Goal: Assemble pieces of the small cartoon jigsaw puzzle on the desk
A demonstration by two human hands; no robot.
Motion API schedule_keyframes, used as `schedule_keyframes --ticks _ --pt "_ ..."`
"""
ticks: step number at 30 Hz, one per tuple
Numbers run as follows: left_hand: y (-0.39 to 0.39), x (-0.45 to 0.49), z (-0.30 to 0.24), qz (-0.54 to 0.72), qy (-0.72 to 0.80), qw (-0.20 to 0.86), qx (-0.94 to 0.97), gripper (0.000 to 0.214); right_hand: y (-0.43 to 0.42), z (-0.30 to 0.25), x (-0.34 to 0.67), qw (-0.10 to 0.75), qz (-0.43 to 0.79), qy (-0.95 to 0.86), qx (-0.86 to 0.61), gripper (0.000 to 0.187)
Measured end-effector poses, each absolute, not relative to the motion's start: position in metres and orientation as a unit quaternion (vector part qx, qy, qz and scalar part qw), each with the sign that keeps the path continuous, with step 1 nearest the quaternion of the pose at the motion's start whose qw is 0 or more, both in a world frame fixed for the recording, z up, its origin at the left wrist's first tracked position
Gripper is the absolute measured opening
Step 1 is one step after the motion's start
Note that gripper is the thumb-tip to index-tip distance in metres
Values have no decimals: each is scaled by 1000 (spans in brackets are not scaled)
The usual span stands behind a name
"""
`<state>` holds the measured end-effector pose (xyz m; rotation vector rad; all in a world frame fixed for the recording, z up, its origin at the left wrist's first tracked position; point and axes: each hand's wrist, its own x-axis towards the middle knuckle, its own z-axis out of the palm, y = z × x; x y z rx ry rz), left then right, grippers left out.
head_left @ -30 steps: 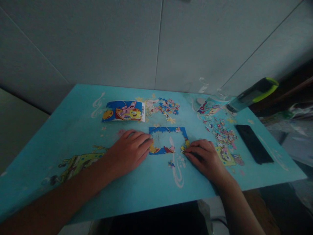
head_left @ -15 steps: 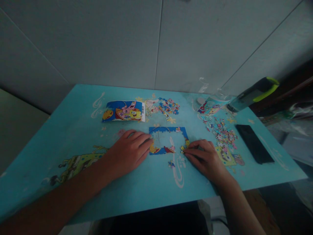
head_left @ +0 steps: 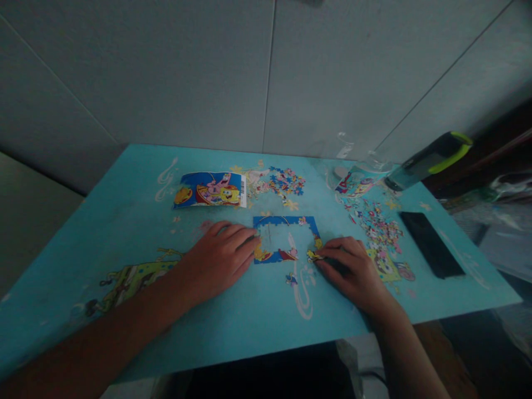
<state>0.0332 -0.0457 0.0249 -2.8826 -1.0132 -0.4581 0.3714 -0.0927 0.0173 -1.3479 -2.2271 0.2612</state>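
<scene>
A partly joined jigsaw puzzle border (head_left: 282, 220) lies on the blue table, forming a frame with a gap along its near side at the right. My left hand (head_left: 226, 255) rests flat beside it, fingertips touching its left edge. At the near right corner my right hand (head_left: 347, 263) pinches a small yellow puzzle piece (head_left: 311, 255) between thumb and fingers, against the border. Just below the border's gap lies a loose blue and purple puzzle piece (head_left: 291, 278).
Behind the border are a picture card (head_left: 211, 188) and a pile of loose pieces (head_left: 287, 180). Another pile (head_left: 380, 224) lies to the right, beside a black phone (head_left: 431, 244). A clear plastic jar (head_left: 361, 176) and a dark bottle (head_left: 426, 160) stand at the back right.
My right hand has shifted very slightly at the border's near right corner, with the yellow piece now closer against it. My left hand has stayed in place.
</scene>
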Motion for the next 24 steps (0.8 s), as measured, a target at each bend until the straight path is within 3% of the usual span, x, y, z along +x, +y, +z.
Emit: schedule_keyframes --ticks 24 --pt "-45 32 24 -143 -324 32 -934 24 -93 24 362 221 80 -846 -478 15"
